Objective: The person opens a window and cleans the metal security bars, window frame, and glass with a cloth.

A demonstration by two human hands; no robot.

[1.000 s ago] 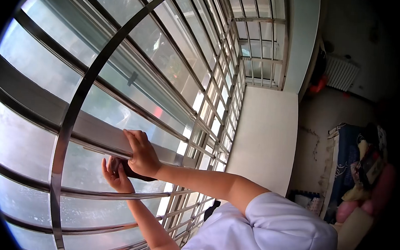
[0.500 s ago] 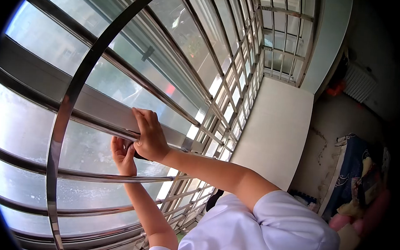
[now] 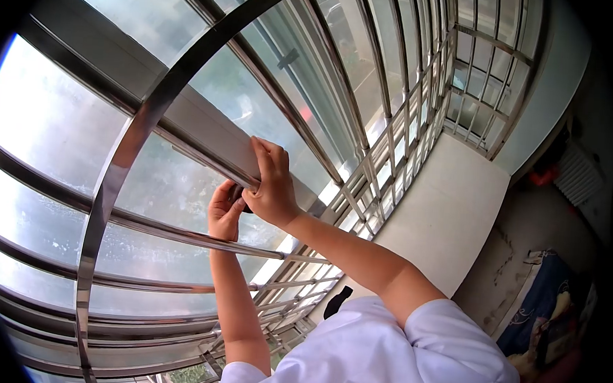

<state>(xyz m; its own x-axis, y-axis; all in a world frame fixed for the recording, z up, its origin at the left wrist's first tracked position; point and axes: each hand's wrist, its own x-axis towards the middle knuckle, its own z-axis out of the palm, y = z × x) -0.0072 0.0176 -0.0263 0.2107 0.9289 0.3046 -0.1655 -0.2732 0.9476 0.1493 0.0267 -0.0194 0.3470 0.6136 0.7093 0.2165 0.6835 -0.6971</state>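
My right hand [image 3: 274, 188] is closed over a shiny metal bar [image 3: 208, 157] of the window grille, its fingertips against the pale window frame [image 3: 220, 126] behind. Just left of it and lower, my left hand [image 3: 223, 213] has reached between the bars, with fingers and thumb bent around a small dark object [image 3: 240, 196]. Most of that object is hidden by the two hands, so its kind cannot be made out. Behind the hands is the window glass [image 3: 172, 184], with whitish marks and wet-looking streaks.
A curved flat metal band [image 3: 117, 161] crosses the grille bars at the left. To the right runs a broad pale ledge [image 3: 437, 212]. A black item [image 3: 337, 303] lies near my white shirt. Blue patterned fabric [image 3: 540, 294] sits lower right, beyond the ledge.
The view has shifted, so hands and grille appear farther right and slightly higher. Both hands keep much the same hold beside each other at the bar.
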